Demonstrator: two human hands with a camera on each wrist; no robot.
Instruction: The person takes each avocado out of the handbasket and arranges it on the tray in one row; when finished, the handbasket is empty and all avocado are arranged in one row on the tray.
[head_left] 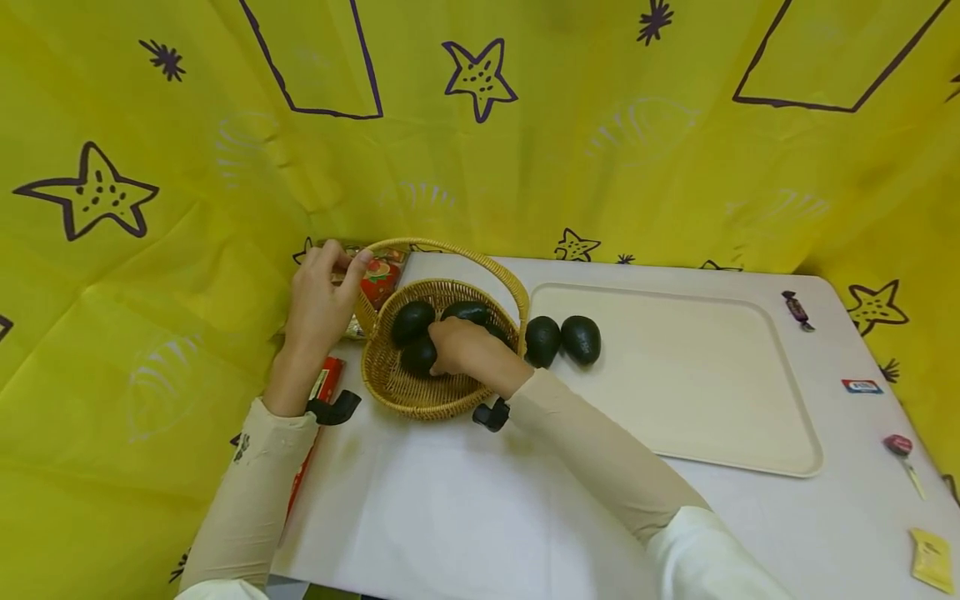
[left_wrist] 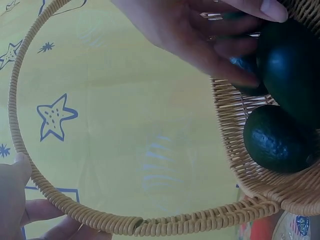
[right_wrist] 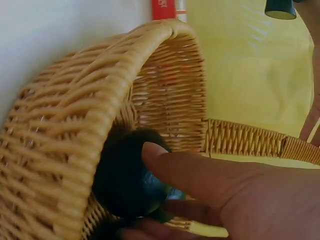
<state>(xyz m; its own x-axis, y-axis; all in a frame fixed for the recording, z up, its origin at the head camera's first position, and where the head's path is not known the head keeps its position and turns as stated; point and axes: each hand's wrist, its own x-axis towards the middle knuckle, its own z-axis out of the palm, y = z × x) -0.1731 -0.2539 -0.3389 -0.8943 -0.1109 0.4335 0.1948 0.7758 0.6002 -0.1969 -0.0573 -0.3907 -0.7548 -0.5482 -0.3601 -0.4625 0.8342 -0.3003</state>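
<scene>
Left hand [head_left: 321,298]: curled round the handle [left_wrist: 170,227], thumb on one side and fingers on the other, clamped on it at its left stretch.
Right hand [head_left: 471,348]: down inside the basket, clamped on a dark green avocado [right_wrist: 131,175]; the thumb lies along one side of the fruit, and the other fingers (partly hidden in every view) reach round the far side.
Basket [head_left: 386,379]: woven and golden, under the right hand's grip and to the right of the left hand's, standing on the white table [head_left: 450,508].
Held avocado: within the basket, just left of the right hand's knuckles.
Other basket fruit: one avocado [head_left: 412,322] just beyond the held one; another [head_left: 465,312] just beyond the right hand. A further dark shape shows beside that hand, mostly covered.
Pair of avocados [head_left: 581,340]: side by side at the left end of the cream tray [head_left: 697,383], to the right of the right hand, outside the basket.
Snack packets [head_left: 381,279]: just right of the left hand's grip, behind the handle.
Red box [head_left: 327,379]: below the left hand's grip, partly behind the forearm.
Sweets: well to the right of both grips, past the tray, among them a dark wrapped candy [head_left: 797,311] and a lollipop [head_left: 898,446].
</scene>
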